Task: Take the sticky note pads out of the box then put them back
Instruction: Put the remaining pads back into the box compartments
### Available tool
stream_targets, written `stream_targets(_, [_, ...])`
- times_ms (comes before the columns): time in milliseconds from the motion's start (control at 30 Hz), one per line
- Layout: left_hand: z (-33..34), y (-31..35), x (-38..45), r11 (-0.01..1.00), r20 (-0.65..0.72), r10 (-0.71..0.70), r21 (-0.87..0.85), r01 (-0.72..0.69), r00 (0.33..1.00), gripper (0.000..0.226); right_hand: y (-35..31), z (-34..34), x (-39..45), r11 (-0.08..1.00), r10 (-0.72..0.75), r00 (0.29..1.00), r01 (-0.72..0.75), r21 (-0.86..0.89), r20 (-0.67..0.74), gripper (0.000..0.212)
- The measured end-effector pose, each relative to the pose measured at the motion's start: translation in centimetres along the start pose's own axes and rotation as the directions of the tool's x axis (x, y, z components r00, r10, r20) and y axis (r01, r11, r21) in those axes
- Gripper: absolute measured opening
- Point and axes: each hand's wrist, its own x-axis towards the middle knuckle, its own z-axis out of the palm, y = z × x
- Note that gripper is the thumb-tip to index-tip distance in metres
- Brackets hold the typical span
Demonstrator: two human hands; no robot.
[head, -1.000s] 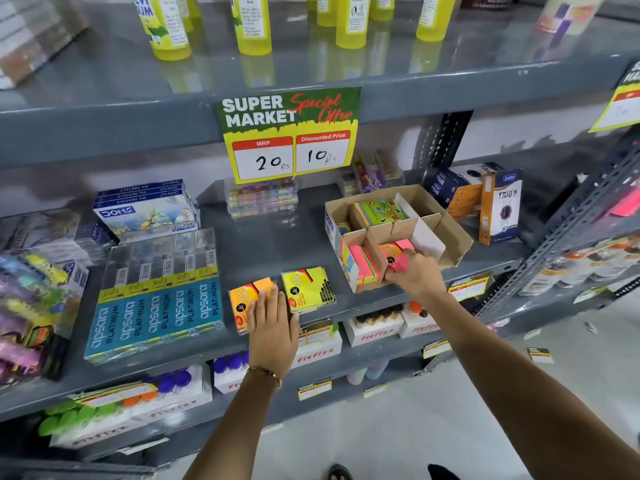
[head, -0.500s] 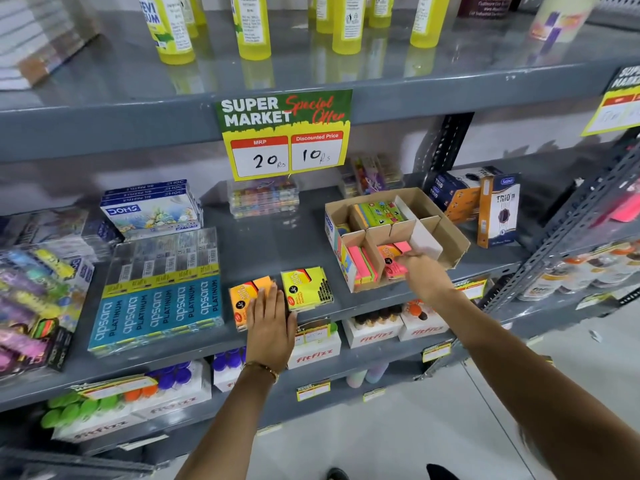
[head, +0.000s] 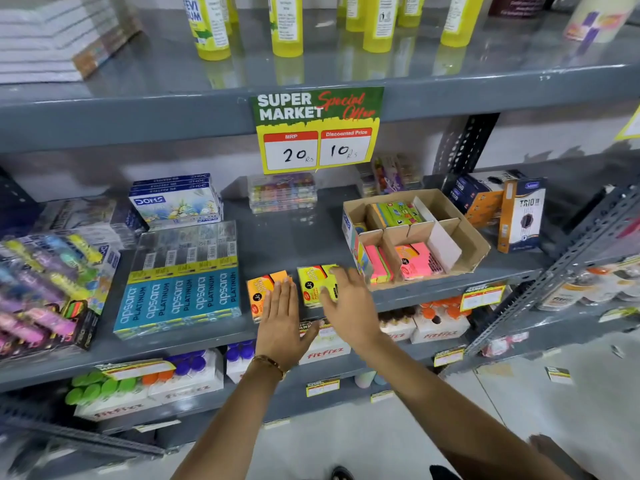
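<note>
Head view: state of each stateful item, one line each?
cardboard box: open, pads in some compartments
pink pad: in box
orange pad: out on shelf, under left hand
yellow pad: out on shelf, right hand open over it

Orange pad (head: pixel 265 289), yellow pad (head: pixel 313 284), pink pads (head: pixel 417 259) in brown box (head: pixel 474 244).

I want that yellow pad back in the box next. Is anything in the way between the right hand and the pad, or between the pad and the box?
Nothing visible. The right hand is already over the yellow pad, and bare shelf separates it from the box.
</note>
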Motion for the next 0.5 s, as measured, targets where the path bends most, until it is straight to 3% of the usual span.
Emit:
stream_targets(67, [0.0, -0.1, -0.2, 1.0, -0.001, -0.014, 0.026, 0.015, 1.0, 0.086, -0.4, 1.8, 0.6, 0.98, 0.157, 0.978, -0.137, -0.141, 0.14, 0.061])
stream_targets(167, [0.3, -0.5, -0.5, 0.996, 0.029, -0.041, 0.079, 0.038, 0.999, 0.081, -0.6, 3.0, 1.1, 0.941, 0.276, 0.935, -0.215, -0.262, 0.223, 0.079])
stream_targets(500, [1.1, -0.9, -0.4, 0.996, 0.019, -0.034, 0.088, 0.032, 0.999, 0.078, -1.0, 3.5, 1.1, 0.916, 0.299, 0.933, -0.222, -0.334, 0.199, 0.08])
